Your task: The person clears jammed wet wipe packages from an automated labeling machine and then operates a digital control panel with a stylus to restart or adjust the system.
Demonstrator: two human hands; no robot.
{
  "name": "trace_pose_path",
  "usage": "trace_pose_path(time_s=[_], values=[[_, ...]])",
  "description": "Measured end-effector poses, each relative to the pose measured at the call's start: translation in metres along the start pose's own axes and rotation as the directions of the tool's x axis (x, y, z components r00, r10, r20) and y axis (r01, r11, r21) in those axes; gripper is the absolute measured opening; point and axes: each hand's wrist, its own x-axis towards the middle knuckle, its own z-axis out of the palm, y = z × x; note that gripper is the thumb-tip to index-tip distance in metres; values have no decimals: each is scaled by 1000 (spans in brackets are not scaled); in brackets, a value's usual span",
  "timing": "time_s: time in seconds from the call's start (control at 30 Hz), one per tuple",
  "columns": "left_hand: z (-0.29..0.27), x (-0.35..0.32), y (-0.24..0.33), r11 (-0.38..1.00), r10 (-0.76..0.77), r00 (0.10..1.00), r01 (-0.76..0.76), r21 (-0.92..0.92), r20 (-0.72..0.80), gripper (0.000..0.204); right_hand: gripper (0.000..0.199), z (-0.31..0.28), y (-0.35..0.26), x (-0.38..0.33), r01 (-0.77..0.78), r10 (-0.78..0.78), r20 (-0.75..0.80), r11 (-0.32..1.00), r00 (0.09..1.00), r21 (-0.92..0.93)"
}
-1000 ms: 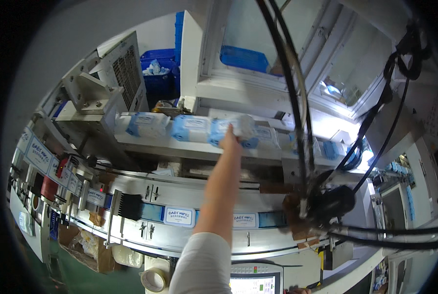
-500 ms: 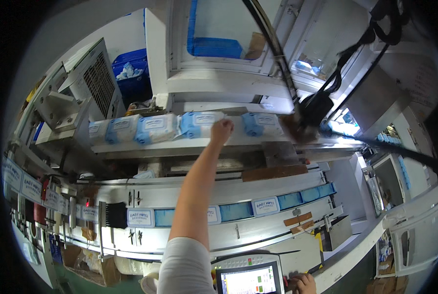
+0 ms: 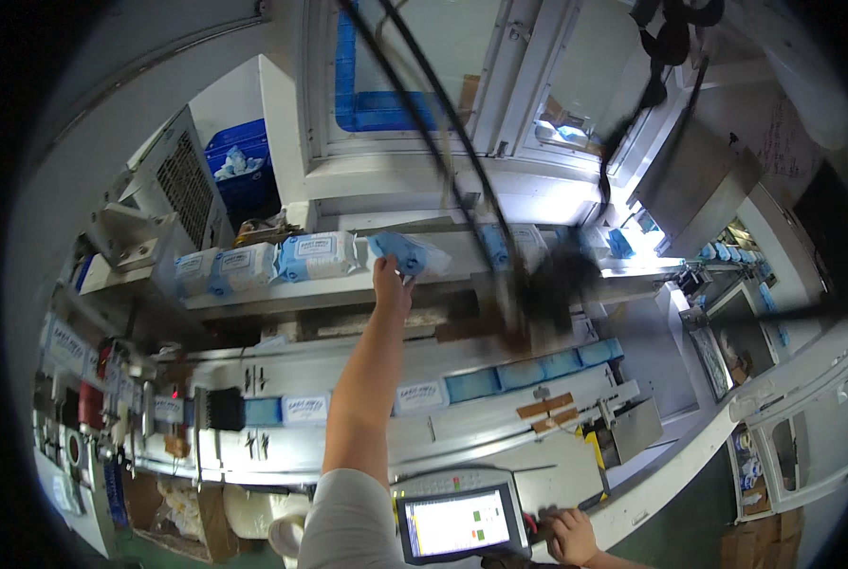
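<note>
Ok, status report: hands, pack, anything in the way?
Left hand gripping tilted blue-and-white pack. Right hand beside control screen. Black cables cross the view, passing right of the pack.

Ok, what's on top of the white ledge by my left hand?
Three blue-and-white packs left of the tilted pack your left hand holds, and more to its right. Dark cables cross the view there; whatever lies directly behind them is hidden.

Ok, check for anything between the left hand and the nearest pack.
Nothing visible stands between them: the left hand touches the pack at its near edge. In the view, the dark cables pass just right of that pack.
</note>
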Motion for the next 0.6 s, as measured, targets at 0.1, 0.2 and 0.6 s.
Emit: trace_pose_path(time_s=[0.1,0.2,0.6], values=[[-35,-64,63,992,77,995,-70,-105,69,27,40,3,3,1,34,-34,13,999,999,-14],[-59,-166,107,953,193,968,-146,-265,161,24,42,-1,0,1,56,-54,-52,997,997,46],[-78,-535,94,927,182,914,-37,-372,362,42,48,-187,-114,63,785,-731,-387,618,562,-29]])
